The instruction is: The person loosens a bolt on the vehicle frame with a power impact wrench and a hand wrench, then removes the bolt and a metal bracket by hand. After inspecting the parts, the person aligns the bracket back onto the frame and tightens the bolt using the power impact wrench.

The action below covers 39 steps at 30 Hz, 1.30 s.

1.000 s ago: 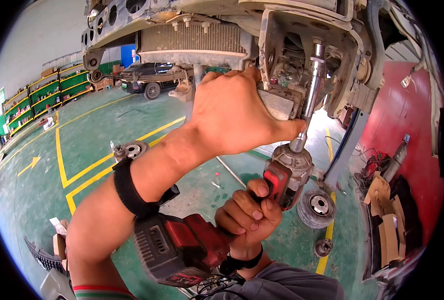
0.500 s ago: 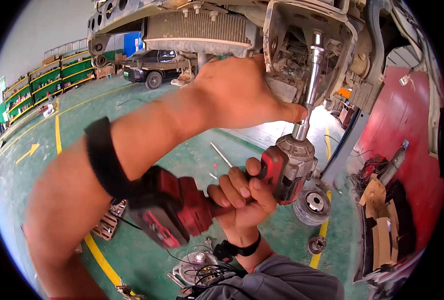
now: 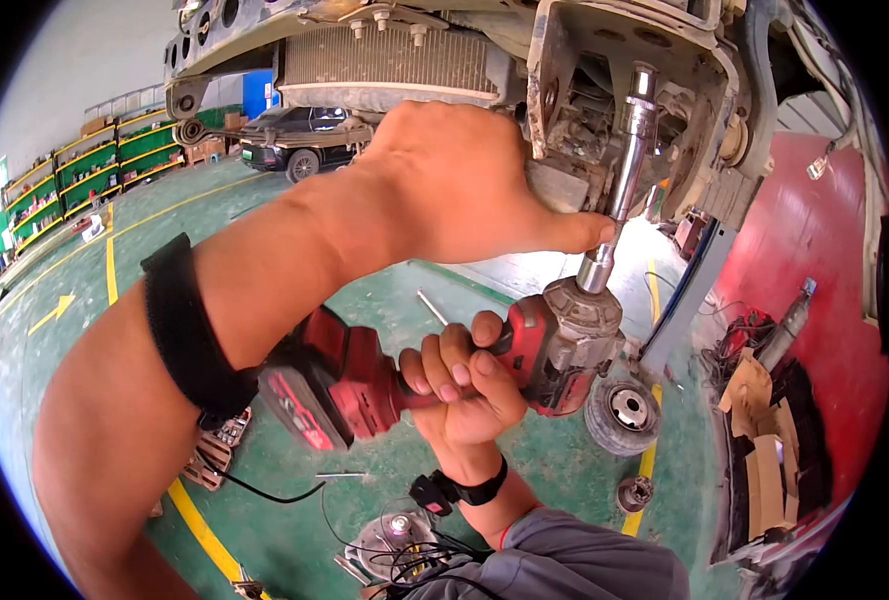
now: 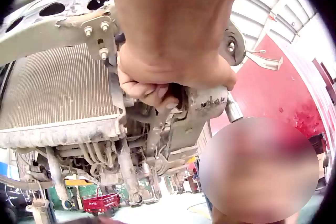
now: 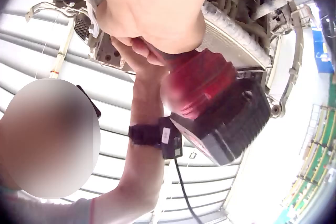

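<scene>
My right hand (image 3: 470, 385) grips the handle of a red and black cordless impact wrench (image 3: 545, 345), which points upward. A long chrome socket extension (image 3: 627, 170) runs from its nose to a socket (image 3: 642, 82) up inside a rusty frame bracket (image 3: 540, 80). My left hand (image 3: 455, 185) is at the bracket's side, its thumb straight against the lower part of the extension. In the left wrist view, the fingers (image 4: 149, 94) of that hand curl at the edge of a metal block (image 4: 205, 100). The wrench's battery (image 5: 226, 124) shows large in the right wrist view.
A raised vehicle front with a radiator (image 3: 390, 62) hangs overhead. On the green floor stand a wheel (image 3: 625, 408), a hub part (image 3: 635, 492) and a tool case (image 3: 220, 450). Opened cardboard (image 3: 770, 450) lies by the red wall. A lift post (image 3: 690, 290) stands at right.
My right hand and the wrench handle have swung up and left, lifting the battery end. The left forearm has shifted left, while its thumb stays at the extension.
</scene>
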Available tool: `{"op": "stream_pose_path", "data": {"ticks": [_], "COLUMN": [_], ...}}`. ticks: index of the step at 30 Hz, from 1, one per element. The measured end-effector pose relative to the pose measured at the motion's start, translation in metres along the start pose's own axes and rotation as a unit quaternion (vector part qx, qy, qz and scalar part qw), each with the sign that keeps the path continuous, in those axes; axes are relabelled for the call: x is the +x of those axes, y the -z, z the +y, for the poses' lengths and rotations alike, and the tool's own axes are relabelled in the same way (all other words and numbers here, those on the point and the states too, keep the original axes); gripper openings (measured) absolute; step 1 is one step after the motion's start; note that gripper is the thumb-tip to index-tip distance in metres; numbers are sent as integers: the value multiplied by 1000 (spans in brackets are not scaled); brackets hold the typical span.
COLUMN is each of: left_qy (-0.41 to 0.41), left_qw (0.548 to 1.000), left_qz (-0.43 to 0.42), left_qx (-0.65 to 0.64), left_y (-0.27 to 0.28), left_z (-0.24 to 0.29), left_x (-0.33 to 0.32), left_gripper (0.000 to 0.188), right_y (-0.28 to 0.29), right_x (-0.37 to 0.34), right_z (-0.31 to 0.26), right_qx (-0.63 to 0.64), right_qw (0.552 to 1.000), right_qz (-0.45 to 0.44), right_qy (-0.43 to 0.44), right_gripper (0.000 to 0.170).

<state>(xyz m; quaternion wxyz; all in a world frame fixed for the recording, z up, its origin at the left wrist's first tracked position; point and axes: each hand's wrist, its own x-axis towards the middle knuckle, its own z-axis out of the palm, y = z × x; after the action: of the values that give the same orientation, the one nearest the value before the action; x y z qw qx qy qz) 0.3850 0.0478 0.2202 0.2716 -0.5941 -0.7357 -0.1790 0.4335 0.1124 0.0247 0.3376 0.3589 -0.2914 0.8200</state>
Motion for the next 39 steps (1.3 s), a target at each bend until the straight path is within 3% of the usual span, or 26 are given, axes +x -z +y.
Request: {"op": "stream_pose_path", "data": {"ticks": [7,9,11,14,17,19,20,24,26,27,30,31,33,34,36,37,39], "left_qy": [-52,-31,-7,-8,32,11,74,159,149,93,-38,-40,69,70,204,287,265], "left_qw": [988,993,996,995,997,992,993,976,978,987,987,987,981,982,927,841,650], "left_qz": [118,87,57,69,-1,55,-5,-16,24,76,150,152,172,167,275,253,164], "left_qx": [-81,-74,-64,-72,-72,-110,-90,-151,-146,-102,-38,-38,64,60,-152,-383,-693], "left_y": [-24,-20,-17,-16,-15,-23,-13,7,10,3,2,-1,-10,-23,-70,-88,-127], "left_z": [-14,-7,-8,-5,-1,-7,-1,-6,-5,-10,-19,-22,-24,-31,-49,-53,-69], "left_x": [5,1,-2,0,1,-4,-13,-44,-79,-101,-167,-184,-213,-224,-230,-228,-222], "left_gripper": [78,79,80,82,92,83,80,73,64,54,66,66,82,82,93,99,89], "right_y": [32,45,51,39,10,-6,-5,-14,-15,-9,5,3,-3,-8,-8,-9,-12], "right_x": [27,33,38,27,11,7,8,6,6,6,5,4,1,-1,-1,-3,-6], "right_z": [20,18,20,19,27,31,32,33,32,32,25,23,18,17,16,17,16], "right_qx": [-89,-116,-199,-160,-100,-90,-87,-64,-59,-57,-86,-87,-77,-76,-65,-51,-45], "right_qw": [990,984,964,976,990,991,992,993,992,993,993,993,995,995,996,996,997], "right_qz": [-17,-38,18,4,14,24,22,21,43,40,-9,-11,4,25,24,22,22], "right_qy": [112,133,174,146,104,100,92,94,99,97,83,84,69,66,65,65,57], "right_gripper": [16,16,17,16,15,15,15,15,15,15,16,16,15,12,11,10,11]}}
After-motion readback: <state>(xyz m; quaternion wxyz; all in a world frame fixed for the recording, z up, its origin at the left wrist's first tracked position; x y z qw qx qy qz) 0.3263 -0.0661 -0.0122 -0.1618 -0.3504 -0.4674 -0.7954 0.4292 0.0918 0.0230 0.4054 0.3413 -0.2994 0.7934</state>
